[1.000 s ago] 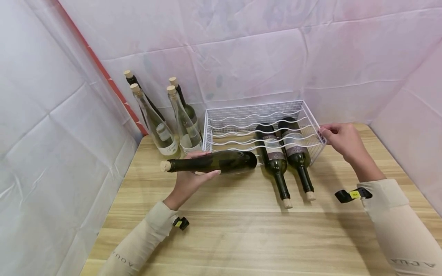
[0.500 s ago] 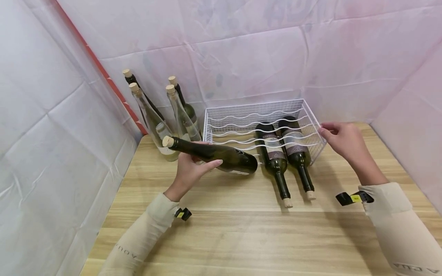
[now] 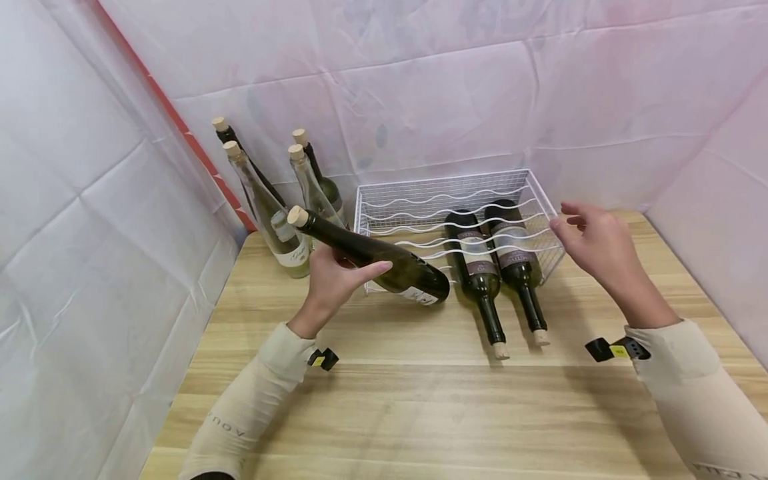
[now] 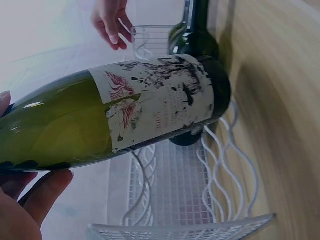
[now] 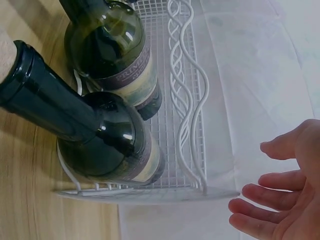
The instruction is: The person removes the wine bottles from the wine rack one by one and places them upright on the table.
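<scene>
My left hand [image 3: 329,283] grips a dark green corked wine bottle [image 3: 414,273] round its body, from below and the side. The bottle tilts, cork up to the left and base down to the right, in front of the white wire wine rack [image 3: 358,207]. Its worn white label [image 4: 160,100] shows in the left wrist view. My right hand [image 3: 603,243] hovers beside the rack's right end with fingers loosely bent and holding nothing; in the right wrist view the fingertips [image 5: 237,205] sit just off the rim. Two wine bottles, one left [image 3: 480,267] and one right [image 3: 519,267], lie in the rack, necks forward.
Left of the rack stand two clear corked bottles, the outer one [image 3: 264,200] and the inner one [image 3: 309,187], with two dark corked bottles, outer [image 3: 231,137] and inner [image 3: 329,190], behind them. Pale sheeting [image 3: 444,100] walls the back and sides of the wooden table [image 3: 420,413].
The bottle in my left hand has swung from level to tilted, its cork rising and its label turning into view. My right hand has loosened from the rack's right rim.
</scene>
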A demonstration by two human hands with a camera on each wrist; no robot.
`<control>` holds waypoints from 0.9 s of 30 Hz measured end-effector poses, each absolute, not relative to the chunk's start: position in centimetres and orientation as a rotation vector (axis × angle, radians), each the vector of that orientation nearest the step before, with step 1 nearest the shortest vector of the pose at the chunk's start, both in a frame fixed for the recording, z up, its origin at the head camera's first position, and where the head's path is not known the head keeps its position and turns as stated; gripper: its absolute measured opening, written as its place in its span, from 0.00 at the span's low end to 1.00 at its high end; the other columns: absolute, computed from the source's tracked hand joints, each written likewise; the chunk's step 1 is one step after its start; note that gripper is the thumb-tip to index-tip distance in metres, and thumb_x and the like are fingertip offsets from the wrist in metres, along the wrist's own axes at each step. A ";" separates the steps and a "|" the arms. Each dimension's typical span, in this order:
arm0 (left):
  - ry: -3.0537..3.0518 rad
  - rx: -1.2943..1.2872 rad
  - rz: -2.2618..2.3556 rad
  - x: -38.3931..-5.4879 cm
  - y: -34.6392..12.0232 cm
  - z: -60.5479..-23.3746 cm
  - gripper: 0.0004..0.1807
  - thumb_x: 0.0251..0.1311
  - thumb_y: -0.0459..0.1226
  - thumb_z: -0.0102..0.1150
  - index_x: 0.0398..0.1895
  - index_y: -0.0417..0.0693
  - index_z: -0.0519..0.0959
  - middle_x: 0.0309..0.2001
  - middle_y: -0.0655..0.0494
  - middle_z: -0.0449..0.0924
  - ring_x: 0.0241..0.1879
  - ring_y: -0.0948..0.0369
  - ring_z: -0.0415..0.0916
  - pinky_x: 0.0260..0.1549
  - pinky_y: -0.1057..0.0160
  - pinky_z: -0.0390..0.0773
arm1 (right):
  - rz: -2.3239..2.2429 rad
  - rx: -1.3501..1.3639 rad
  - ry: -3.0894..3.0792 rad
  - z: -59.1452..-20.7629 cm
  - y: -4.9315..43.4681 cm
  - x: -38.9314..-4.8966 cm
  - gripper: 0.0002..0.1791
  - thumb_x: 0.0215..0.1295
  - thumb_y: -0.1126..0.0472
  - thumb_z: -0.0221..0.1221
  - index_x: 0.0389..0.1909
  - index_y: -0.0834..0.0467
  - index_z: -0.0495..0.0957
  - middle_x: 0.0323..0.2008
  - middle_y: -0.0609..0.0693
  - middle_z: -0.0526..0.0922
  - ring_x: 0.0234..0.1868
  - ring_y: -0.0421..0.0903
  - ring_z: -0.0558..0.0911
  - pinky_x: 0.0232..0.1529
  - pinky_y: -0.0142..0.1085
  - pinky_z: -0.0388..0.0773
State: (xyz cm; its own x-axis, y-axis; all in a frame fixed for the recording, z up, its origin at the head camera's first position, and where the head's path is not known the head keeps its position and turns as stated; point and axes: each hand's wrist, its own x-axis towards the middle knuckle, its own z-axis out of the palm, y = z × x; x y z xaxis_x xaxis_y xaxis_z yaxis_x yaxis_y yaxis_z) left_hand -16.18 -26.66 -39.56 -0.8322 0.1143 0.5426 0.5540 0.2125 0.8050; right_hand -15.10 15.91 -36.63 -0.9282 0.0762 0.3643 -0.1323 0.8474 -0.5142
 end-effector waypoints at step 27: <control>-2.239 -0.535 -1.438 -16.6 -23.9 -35.2 0.26 0.44 0.51 0.84 0.40 0.51 0.79 0.29 0.55 0.84 0.24 0.63 0.82 0.23 0.63 0.82 | 1.041 0.335 -2.743 -34.5 10.0 -12.2 0.40 0.67 0.52 0.70 0.73 0.65 0.67 0.70 0.69 0.74 0.64 0.71 0.78 0.62 0.60 0.77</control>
